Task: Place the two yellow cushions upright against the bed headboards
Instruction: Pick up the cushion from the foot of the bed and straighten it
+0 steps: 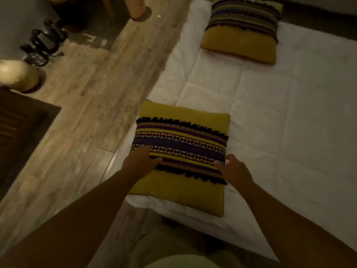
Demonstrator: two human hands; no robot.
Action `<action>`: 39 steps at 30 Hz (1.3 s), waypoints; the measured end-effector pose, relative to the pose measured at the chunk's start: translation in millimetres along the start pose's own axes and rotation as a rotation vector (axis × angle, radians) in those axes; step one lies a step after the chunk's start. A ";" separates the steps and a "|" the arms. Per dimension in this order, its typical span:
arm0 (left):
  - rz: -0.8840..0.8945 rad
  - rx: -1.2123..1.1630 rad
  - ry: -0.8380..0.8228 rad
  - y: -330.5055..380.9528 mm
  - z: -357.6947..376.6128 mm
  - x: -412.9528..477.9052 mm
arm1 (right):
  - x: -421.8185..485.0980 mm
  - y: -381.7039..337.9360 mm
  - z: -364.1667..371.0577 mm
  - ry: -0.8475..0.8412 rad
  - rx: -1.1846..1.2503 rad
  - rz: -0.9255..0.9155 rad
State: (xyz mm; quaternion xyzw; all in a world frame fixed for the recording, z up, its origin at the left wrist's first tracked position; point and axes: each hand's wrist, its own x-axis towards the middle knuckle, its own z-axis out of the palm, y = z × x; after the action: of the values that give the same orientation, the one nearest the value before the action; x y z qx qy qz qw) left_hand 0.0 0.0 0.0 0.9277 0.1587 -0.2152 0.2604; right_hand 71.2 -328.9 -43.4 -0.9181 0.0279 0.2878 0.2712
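A yellow cushion (183, 120) with a purple patterned band and black fringe lies flat on the near corner of the white bed (289, 122). My left hand (140, 161) rests on its left edge, fingers spread on the fabric. My right hand (234, 169) touches its right edge with the fingers apart. Neither hand has closed around the cushion. A second yellow cushion (241, 41) of the same pattern lies flat at the far end of the bed. No headboard is visible.
A wooden floor (92, 97) runs along the bed's left side. A dark rug (19, 128) lies at the left. Black cables or gear (42, 43) sit by the far left wall, beside a lit round lamp (17, 74).
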 end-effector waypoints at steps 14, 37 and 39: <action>-0.139 -0.042 -0.116 -88.6 9.1 119.0 | 66.9 19.1 53.0 0.064 0.154 0.258; -0.379 -0.314 -0.098 -127.7 63.8 174.7 | 106.5 41.8 97.7 0.098 0.343 0.398; -0.370 -0.331 -0.102 -127.9 62.8 174.6 | 107.7 40.4 96.7 0.098 0.369 0.415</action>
State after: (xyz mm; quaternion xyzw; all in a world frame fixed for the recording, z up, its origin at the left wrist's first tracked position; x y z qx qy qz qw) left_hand 77.7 101.3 -185.7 0.8155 0.3454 -0.2768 0.3728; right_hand 102.9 -302.3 -187.9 -0.8407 0.2804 0.2823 0.3672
